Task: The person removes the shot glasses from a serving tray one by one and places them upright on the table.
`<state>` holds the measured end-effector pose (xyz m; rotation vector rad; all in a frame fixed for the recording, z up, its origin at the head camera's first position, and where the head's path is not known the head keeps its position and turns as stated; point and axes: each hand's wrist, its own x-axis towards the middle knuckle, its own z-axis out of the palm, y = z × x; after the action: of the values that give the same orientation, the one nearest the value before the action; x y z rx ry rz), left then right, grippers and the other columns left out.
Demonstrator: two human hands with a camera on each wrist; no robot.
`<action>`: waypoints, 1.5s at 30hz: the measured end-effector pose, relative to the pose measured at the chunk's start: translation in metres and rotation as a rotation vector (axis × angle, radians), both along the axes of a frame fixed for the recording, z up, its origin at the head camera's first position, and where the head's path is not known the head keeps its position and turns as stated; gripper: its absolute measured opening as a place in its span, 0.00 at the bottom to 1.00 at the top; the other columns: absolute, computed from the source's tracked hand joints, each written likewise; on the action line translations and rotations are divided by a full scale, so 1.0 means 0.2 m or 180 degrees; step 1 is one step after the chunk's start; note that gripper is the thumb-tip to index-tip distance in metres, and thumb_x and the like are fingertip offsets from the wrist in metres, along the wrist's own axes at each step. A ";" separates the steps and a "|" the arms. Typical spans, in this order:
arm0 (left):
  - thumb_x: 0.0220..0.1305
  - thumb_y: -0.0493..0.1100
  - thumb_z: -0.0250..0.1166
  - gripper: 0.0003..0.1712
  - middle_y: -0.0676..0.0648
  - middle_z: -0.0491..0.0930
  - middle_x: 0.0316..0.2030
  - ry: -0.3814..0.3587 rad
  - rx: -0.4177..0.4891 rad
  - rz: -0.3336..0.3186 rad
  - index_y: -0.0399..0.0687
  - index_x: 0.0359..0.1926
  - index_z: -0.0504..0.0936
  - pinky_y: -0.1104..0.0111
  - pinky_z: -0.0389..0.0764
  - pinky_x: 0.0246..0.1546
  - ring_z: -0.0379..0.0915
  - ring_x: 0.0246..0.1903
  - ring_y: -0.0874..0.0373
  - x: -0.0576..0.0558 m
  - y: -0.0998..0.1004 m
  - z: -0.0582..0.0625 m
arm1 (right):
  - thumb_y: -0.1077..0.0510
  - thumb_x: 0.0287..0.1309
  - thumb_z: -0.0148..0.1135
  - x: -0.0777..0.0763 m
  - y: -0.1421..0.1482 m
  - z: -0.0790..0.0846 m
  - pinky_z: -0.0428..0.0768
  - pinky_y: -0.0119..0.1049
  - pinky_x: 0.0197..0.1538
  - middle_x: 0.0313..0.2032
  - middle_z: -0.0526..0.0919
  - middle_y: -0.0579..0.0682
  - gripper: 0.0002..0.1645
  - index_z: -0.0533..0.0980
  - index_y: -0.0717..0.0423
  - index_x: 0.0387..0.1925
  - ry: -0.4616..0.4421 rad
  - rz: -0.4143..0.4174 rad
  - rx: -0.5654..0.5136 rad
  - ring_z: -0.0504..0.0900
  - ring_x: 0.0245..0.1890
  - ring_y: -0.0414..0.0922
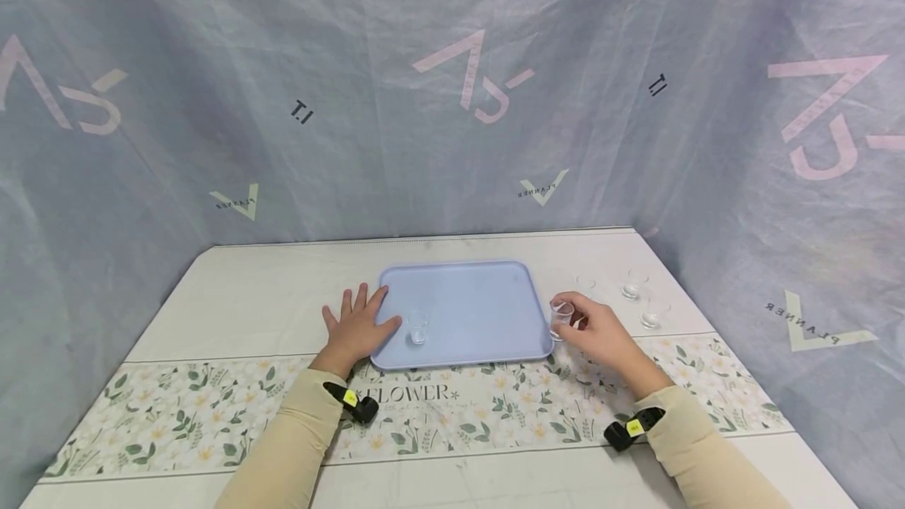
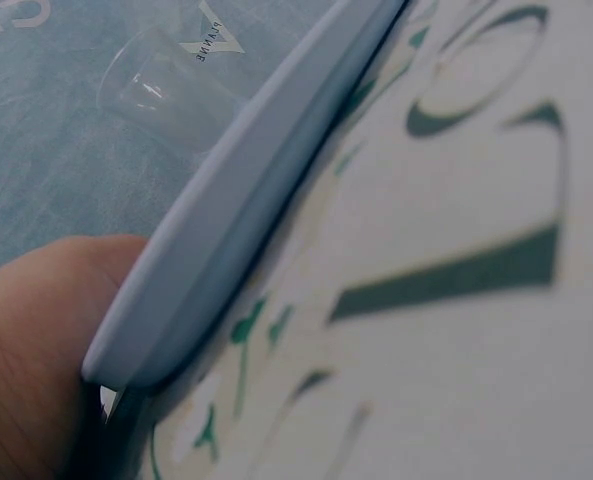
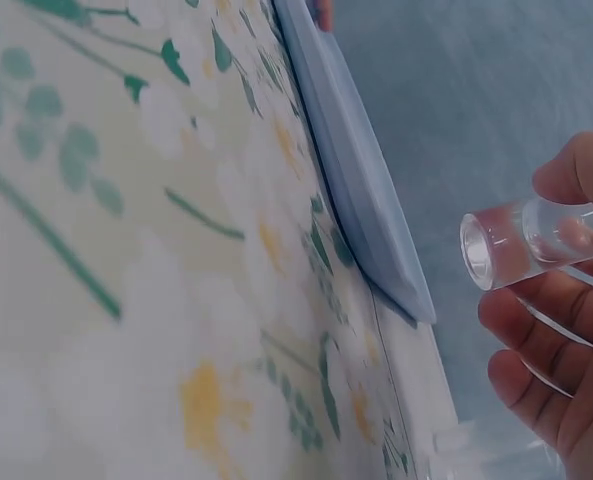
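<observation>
A light blue tray (image 1: 470,309) lies on the table. My left hand (image 1: 356,330) has its fingers spread, resting at the tray's left edge with the thumb over the rim. On the tray, near that thumb, a clear shot glass (image 1: 418,328) stands upright; the left wrist view shows its blurred glass wall (image 2: 161,90) beyond the rim. By the tray's right edge, my right hand (image 1: 594,328) holds another clear shot glass (image 3: 516,240) between thumb and fingers. Its thick base is apart from the table surface in the right wrist view.
Several more clear glasses stand to the right of my right hand, among them one glass (image 1: 652,314) near the table's right edge and another glass (image 1: 632,287) behind it. A floral tablecloth (image 1: 212,415) covers the table. Grey printed curtains (image 1: 396,100) hang behind and at the sides.
</observation>
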<state>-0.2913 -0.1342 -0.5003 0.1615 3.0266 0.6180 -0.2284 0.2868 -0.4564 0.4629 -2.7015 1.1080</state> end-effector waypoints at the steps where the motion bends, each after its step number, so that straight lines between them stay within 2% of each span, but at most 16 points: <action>1: 0.70 0.67 0.52 0.46 0.36 0.39 0.80 0.0002 0.0001 0.0002 0.55 0.81 0.52 0.30 0.22 0.66 0.25 0.77 0.33 0.00 0.00 0.00 | 0.62 0.60 0.67 0.00 0.01 0.00 0.76 0.34 0.33 0.34 0.82 0.47 0.21 0.78 0.56 0.55 0.0006 -0.0012 0.0012 0.76 0.29 0.42; 14: 0.69 0.68 0.52 0.47 0.35 0.41 0.79 0.0044 0.0074 0.0001 0.54 0.81 0.53 0.30 0.22 0.66 0.26 0.77 0.32 0.00 0.00 -0.01 | 0.64 0.58 0.68 0.03 0.13 0.01 0.76 0.32 0.35 0.36 0.84 0.48 0.21 0.79 0.55 0.54 0.0266 -0.0089 0.0000 0.76 0.32 0.38; 22: 0.69 0.68 0.51 0.47 0.35 0.40 0.79 0.0045 0.0088 -0.0005 0.54 0.81 0.53 0.30 0.20 0.65 0.26 0.77 0.32 0.00 0.00 -0.02 | 0.63 0.61 0.68 0.05 0.20 0.01 0.76 0.32 0.37 0.39 0.86 0.51 0.20 0.78 0.57 0.55 0.0207 -0.0214 0.0030 0.78 0.34 0.39; 32: 0.69 0.67 0.53 0.47 0.36 0.39 0.80 -0.0021 0.0052 0.0011 0.55 0.81 0.52 0.30 0.21 0.66 0.25 0.77 0.33 0.00 0.01 -0.01 | 0.61 0.61 0.68 0.07 0.24 -0.02 0.76 0.33 0.36 0.39 0.86 0.50 0.20 0.78 0.57 0.54 0.0261 -0.0364 0.0288 0.79 0.34 0.42; 45: 0.69 0.68 0.51 0.47 0.37 0.37 0.80 -0.0025 0.0082 0.0016 0.56 0.81 0.51 0.32 0.18 0.65 0.22 0.77 0.34 -0.02 0.00 -0.04 | 0.60 0.60 0.69 0.13 0.33 -0.08 0.77 0.34 0.35 0.42 0.88 0.53 0.20 0.79 0.56 0.54 0.0190 -0.0539 0.0355 0.79 0.33 0.40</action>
<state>-0.2958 -0.1351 -0.5088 0.1523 3.0134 0.6569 -0.2014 0.3520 -0.4726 0.2726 -2.7012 0.8889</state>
